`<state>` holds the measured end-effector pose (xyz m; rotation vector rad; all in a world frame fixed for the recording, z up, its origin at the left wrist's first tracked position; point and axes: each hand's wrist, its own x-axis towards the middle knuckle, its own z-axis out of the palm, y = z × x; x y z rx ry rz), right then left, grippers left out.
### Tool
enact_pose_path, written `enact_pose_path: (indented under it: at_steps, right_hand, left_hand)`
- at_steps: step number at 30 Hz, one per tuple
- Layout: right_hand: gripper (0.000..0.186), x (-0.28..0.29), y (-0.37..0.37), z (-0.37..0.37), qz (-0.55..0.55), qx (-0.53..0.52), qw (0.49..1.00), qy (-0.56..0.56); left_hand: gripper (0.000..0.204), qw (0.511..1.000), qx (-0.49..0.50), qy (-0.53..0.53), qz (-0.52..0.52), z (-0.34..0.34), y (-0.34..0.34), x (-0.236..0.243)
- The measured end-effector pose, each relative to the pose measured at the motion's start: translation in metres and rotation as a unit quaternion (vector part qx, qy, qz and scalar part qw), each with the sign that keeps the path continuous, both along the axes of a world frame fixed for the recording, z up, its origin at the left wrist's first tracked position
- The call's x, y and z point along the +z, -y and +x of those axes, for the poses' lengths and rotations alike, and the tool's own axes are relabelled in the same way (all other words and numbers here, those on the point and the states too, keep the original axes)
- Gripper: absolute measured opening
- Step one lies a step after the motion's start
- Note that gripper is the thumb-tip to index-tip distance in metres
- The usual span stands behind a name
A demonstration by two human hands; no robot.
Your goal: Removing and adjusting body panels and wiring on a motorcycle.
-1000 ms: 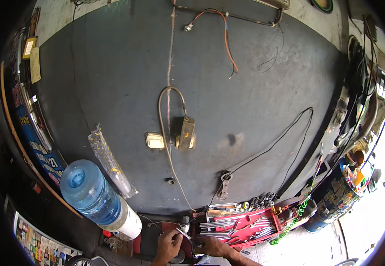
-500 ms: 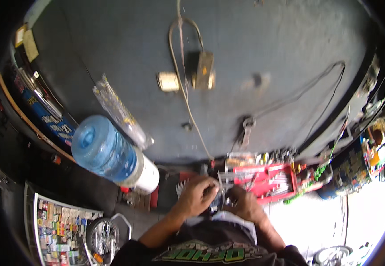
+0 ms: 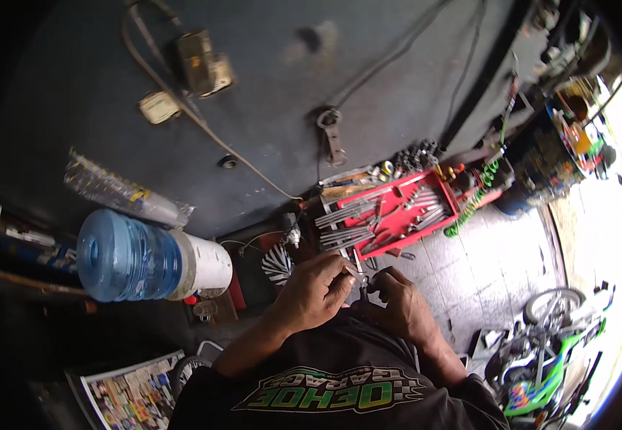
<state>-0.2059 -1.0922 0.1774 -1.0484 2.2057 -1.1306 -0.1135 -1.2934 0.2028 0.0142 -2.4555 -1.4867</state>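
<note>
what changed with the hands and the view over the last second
The view tipped down: the wall slid up and the hands, low at the edge before, now sit mid-picture. The left hand and right hand stay close together, pinching a small metal part; what it is I cannot tell. The red tool tray and water bottle kept their places.

The red tool tray (image 3: 397,211) sits just beyond both hands, packed with wrenches and sockets, so little room is left on that side. Left of the tray, the blue water jug (image 3: 135,259) on its white dispenser (image 3: 207,265) walls off the way. Right of the tray, the pale tiled floor (image 3: 490,279) lies open as far as the green motorcycle (image 3: 554,344). Above the tray, a cable (image 3: 203,132) hangs across the dark wall (image 3: 268,79).
</note>
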Motion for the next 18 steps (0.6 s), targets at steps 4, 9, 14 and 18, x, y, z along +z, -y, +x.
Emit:
enact_pose_path:
  at_steps: [4, 9, 14, 18]
  right_hand:
    - [0.031, -0.01, -0.03, 0.016, 0.007, -0.08, 0.997, 0.02]
    - [0.028, -0.026, -0.065, 0.051, 0.04, -0.197, 0.979, 0.019]
    - [0.025, -0.036, -0.093, 0.094, 0.086, -0.295, 0.952, -0.01]
    - [0.024, -0.038, -0.101, 0.125, 0.087, -0.36, 0.929, -0.003]
  left_hand:
    - [0.007, 0.998, -0.06, 0.026, -0.024, -0.015, -0.022, -0.01]
    - [0.006, 0.984, -0.176, 0.035, -0.006, -0.034, -0.054, -0.019]
    - [0.007, 0.952, -0.302, 0.042, 0.002, -0.046, -0.087, -0.028]
    - [0.007, 0.933, -0.357, 0.044, 0.002, -0.043, -0.103, -0.028]
